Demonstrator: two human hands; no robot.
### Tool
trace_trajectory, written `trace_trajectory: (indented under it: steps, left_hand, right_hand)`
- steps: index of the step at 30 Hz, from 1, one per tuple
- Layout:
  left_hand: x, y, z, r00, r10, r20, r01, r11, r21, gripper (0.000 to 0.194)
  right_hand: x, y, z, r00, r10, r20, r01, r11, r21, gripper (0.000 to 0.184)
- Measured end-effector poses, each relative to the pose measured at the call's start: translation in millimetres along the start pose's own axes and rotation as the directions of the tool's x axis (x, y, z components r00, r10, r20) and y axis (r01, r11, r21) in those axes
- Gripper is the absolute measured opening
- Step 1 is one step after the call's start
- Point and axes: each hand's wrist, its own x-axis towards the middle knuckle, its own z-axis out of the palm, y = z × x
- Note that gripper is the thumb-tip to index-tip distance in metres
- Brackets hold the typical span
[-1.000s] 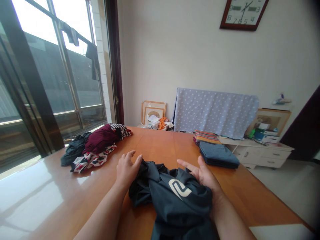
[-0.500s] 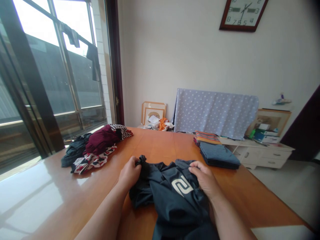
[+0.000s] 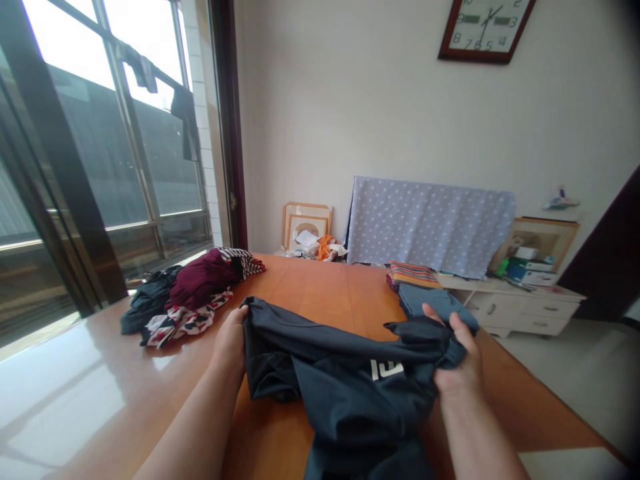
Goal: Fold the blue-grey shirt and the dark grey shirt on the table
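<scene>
Gripping a dark knit shirt [image 3: 350, 393], the left hand [image 3: 230, 347] and right hand [image 3: 457, 357] clamped its edges well apart over a glossy wooden table [image 3: 310, 287].

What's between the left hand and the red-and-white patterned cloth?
Bare glossy orange wooden tabletop separates the left hand from the red-and-white patterned cloth, seen in the head view.

The camera rides on my head, facing forward and tipped down, so it looks from just above and behind my own forearms. My left hand [image 3: 229, 343] and right hand [image 3: 457, 363] sit close in the lower part of the frame, with the wooden bench [image 3: 310, 283] running away ahead. Farther off, it takes in the window [image 3: 115, 133] on my left and the wall clock [image 3: 483, 30] high up ahead.
</scene>
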Motion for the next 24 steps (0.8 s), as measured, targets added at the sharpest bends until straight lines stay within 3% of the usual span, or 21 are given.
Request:
trace_trajectory:
  steps: [3, 4, 6, 8, 11, 13, 14, 17, 19, 21, 24]
  left_hand:
    - [-6.0, 6.3, 1.7, 0.996, -0.064, 0.058, 0.068, 0.994, -0.087, 0.027]
    - [-8.2, 8.4, 2.1, 0.994, -0.085, 0.075, 0.094, 0.988, -0.124, 0.028]
    - [-12.2, 12.5, 2.4, 0.985, -0.129, 0.112, 0.152, 0.961, -0.233, 0.027]
    - [-15.9, 16.0, 2.1, 0.971, -0.172, 0.165, 0.222, 0.905, -0.364, 0.026]
    - [-21.2, 20.1, 1.8, 0.942, -0.199, 0.272, 0.313, 0.815, -0.487, 0.026]
    - [-24.7, 22.0, 1.8, 0.92, -0.205, 0.333, 0.358, 0.784, -0.508, 0.026]
    - [-26.3, 22.7, 1.8, 0.91, -0.209, 0.358, 0.377, 0.776, -0.506, 0.026]
    - [-30.0, 23.9, 1.6, 0.887, -0.22, 0.407, 0.413, 0.771, -0.485, 0.027]
    - [-31.3, 23.9, 1.2, 0.88, -0.219, 0.421, 0.419, 0.774, -0.475, 0.027]
    - [-31.6, 23.4, 0.7, 0.876, -0.216, 0.43, 0.421, 0.777, -0.468, 0.027]
    - [-30.4, 22.2, -0.7, 0.864, -0.206, 0.458, 0.428, 0.781, -0.455, 0.027]
  right_hand:
    - [-16.4, -5.8, 7.3, 0.98, 0.136, 0.145, -0.147, 0.987, 0.066, 0.063]
    - [-23.5, -7.6, 11.1, 0.953, 0.192, 0.234, -0.201, 0.979, 0.015, 0.066]
    - [-37.9, -10.9, 19.9, 0.84, 0.337, 0.426, -0.277, 0.94, -0.197, 0.07]
    - [-49.0, -12.1, 29.6, 0.703, 0.448, 0.552, -0.209, 0.873, -0.441, 0.066]
    - [-53.8, -3.9, 41.3, 0.601, 0.51, 0.615, -0.015, 0.777, -0.629, 0.054]
    - [-49.4, 11.2, 44.3, 0.6, 0.52, 0.608, 0.053, 0.733, -0.678, 0.05]
    - [-45.9, 21.1, 44.3, 0.623, 0.51, 0.593, 0.082, 0.711, -0.698, 0.049]
    - [-35.6, 51.1, 41.5, 0.767, 0.372, 0.523, 0.242, 0.587, -0.773, 0.053]
    - [-32.3, 64.9, 40.4, 0.82, 0.266, 0.507, 0.326, 0.511, -0.795, 0.059]
    - [-32.1, 71.7, 40.4, 0.83, 0.223, 0.511, 0.346, 0.513, -0.786, 0.066]
    - [-33.8, 74.1, 40.6, 0.808, 0.3, 0.506, 0.252, 0.6, -0.759, 0.073]
